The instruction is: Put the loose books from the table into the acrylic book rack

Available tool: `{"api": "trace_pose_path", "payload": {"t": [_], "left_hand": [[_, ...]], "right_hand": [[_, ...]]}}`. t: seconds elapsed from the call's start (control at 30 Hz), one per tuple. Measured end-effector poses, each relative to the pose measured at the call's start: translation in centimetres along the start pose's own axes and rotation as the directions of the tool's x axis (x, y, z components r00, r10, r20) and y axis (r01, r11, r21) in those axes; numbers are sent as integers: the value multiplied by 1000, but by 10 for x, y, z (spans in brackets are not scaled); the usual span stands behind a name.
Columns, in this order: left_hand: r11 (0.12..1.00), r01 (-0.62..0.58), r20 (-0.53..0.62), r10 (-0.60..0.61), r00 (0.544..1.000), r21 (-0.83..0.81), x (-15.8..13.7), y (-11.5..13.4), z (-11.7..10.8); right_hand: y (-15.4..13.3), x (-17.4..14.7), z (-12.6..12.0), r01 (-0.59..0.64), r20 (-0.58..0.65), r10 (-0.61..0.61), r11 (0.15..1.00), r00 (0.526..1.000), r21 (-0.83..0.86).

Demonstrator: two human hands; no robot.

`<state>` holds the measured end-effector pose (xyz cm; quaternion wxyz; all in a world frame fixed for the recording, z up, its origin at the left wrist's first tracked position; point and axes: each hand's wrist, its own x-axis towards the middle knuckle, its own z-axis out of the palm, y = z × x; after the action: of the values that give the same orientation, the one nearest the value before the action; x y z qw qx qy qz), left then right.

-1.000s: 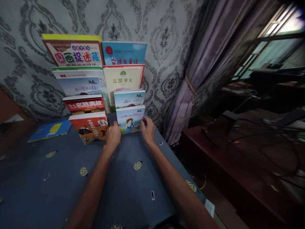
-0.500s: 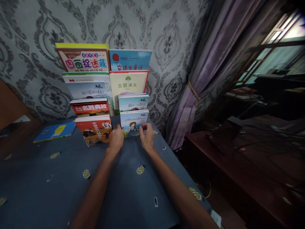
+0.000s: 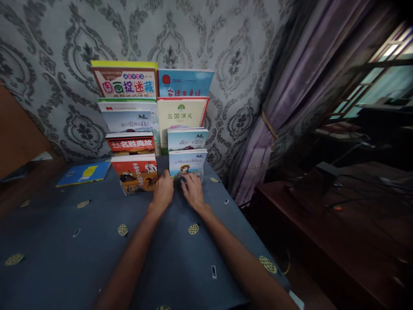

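Note:
A pale blue paperback (image 3: 188, 159) with a figure in a yellow hat on its cover stands at the front of the right-hand row of books. My left hand (image 3: 163, 189) is at its lower left edge, fingers bent and partly hidden. Across the lower part of that cover lies my right hand (image 3: 192, 189), its fingers apart. Just left of my left hand stands a red book (image 3: 134, 172). Directly behind the paperback is a similar blue book (image 3: 187, 138); a cream book (image 3: 182, 113) rises farther back.
More upright books, among them a brown picture book (image 3: 125, 82) and a blue book (image 3: 186, 82), stand against the patterned wall (image 3: 232, 56). A blue book (image 3: 84, 173) lies flat at left. Beyond the table's right edge are a purple curtain (image 3: 254, 146) and a dark red surface (image 3: 309, 215).
My right hand has moved from the paperback's right edge leftward onto the lower front cover. My left hand stays by its left edge. The view has shifted slightly left.

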<state>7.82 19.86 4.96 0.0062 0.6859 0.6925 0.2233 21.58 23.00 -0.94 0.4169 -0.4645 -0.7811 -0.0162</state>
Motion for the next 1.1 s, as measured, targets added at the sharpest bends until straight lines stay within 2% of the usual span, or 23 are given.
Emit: {"api": "trace_pose_path", "payload": {"t": [0.13, 0.2, 0.27, 0.37, 0.47, 0.53, 0.67, 0.83, 0.9, 1.0, 1.1], "left_hand": [[986, -161, -159, 152, 976, -42, -19, -13, 16], [970, -242, -198, 231, 953, -32, -32, -23, 18], [952, -307, -166, 302, 939, -4, -47, -37, 14], [942, -326, -19, 328, 944, 79, -68, -63, -1], [947, -274, 118, 256, 959, 169, -80, -95, -19], [955, -201, 147, 172, 974, 216, -80, -120, -29], [948, 1, 89, -31, 996, 318, -60, -172, -43], [876, 228, -5, -250, 968, 426, -17, -229, -55], [856, 244, 21, -284, 959, 456, 1, -245, -59], [856, 217, 117, -304, 945, 470, 25, -260, -63], [861, 221, 164, -326, 931, 458, 46, -269, -64]], "right_hand": [[0, -2, 3, 25, -26, -25, 1000, 999, 9], [0, -4, 5, 37, -48, -36, 999, 998, 6], [-1, -5, 6, 47, -58, -47, 999, 997, 11], [-2, -7, 6, 49, -52, -47, 998, 998, 25], [-3, -9, 5, 44, -52, -41, 998, 998, 48], [-3, -11, 5, 46, -60, -42, 996, 997, 70], [-7, -17, 5, 41, -70, -34, 993, 997, 109], [-23, -34, 7, 47, -24, -44, 992, 999, 115], [-31, -40, 8, 56, 13, -58, 992, 998, 113], [-39, -46, 10, 79, 56, -88, 988, 995, 136], [-40, -46, 10, 76, 54, -86, 984, 995, 160]]}}
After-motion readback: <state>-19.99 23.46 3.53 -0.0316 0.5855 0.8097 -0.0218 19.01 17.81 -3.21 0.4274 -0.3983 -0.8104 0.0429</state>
